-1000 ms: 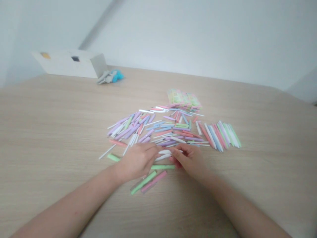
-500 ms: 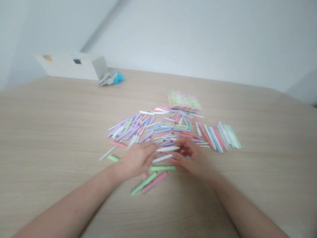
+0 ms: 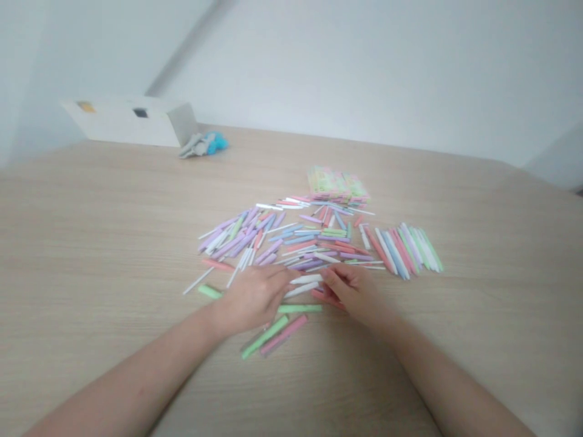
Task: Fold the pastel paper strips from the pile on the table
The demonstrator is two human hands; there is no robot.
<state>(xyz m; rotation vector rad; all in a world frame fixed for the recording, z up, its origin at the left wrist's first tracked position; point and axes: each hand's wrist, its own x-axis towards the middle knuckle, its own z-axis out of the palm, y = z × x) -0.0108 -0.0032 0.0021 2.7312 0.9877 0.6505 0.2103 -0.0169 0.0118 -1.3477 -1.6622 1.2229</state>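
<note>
Between my two hands is a slim white pen with a tapered tip. My left hand pinches its left end, while the fingers of my right hand close on its right end. A second white stick-like piece lies just below it. Closer to me lie green pieces and a pink piece, like pen caps or barrels. A red piece is partly hidden under my right hand. Blur hides finer detail of the pen ends.
Beyond my hands spreads a loose pile of pastel pens and thin white sticks. A neat row of pens lies to the right. Stacked printed packets sit behind. At back left are a white box and a grey-and-blue crumpled item.
Half a second ago my right fingers were spread apart from the white pen, which my left hand held; now they have closed on its right end again. My left hand has barely moved.
</note>
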